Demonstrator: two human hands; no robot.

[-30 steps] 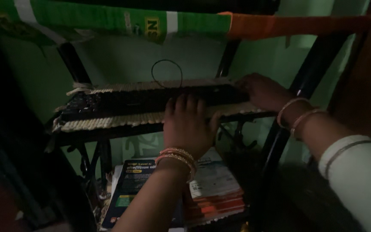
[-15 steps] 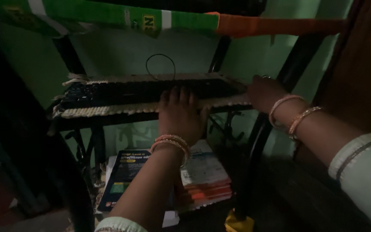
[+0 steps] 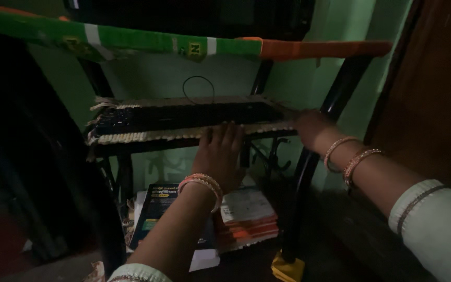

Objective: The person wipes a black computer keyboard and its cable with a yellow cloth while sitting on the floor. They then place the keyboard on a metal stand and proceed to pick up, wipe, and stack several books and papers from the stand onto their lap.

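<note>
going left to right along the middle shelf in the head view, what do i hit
Frayed left edge of the woven mat → dark keyboard lying on it → left hand at the mat's front edge → right hand at the mat's right end → black right post of the rack.

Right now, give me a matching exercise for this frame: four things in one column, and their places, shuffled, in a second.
Things:
1. keyboard
2. stack of books
3. green and orange cloth
4. right hand

Places:
A. on the lowest shelf
B. draped along the top of the rack
C. on the woven mat on the middle shelf
D. at the mat's right end

Pairs: 1-C, 2-A, 3-B, 4-D
</note>
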